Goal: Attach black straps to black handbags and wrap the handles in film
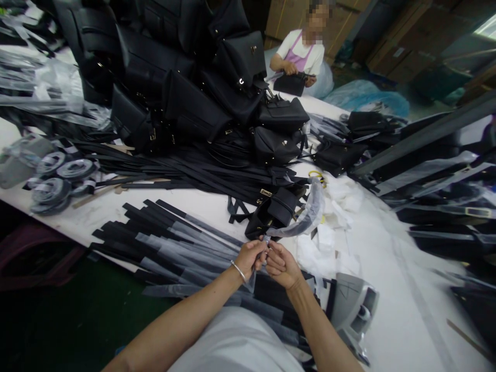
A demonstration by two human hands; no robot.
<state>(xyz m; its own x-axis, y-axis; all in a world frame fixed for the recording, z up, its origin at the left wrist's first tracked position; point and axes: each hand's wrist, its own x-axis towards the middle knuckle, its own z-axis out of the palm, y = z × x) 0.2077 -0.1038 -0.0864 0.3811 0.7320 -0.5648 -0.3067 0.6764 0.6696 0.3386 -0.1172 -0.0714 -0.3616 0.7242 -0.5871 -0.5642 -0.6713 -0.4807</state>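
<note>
And here are both hands, close together low in the middle: the left hand (251, 257), silver bangle (237, 271) at the wrist, and the right hand (283, 264), thumbs and fingers pinched tight on a small piece of clear plastic (266, 239) right between their fingertips. Whether it joins the plastic-wrapped strap (315, 206) curving away just beyond and to the right of them, I cannot tell. Directly beyond the hands sits a small black bag (284, 206), gold fittings showing. Over to the left of the hands, a fan of black strips (155, 223), many sleeved in cloudy film, spreads across the worktop (387, 289) and runs under the forearms. Crumpled white paper (325, 253) lies near the right hand, and nearer the body on that side, a grey tape dispenser (352, 305). Farther beyond the hands rises a great heap of black bags (182, 103), coiled rolls (50, 194) off to its left, and past it all a co-worker (296, 57) in a pink apron, handling a black piece (289, 85)
</note>
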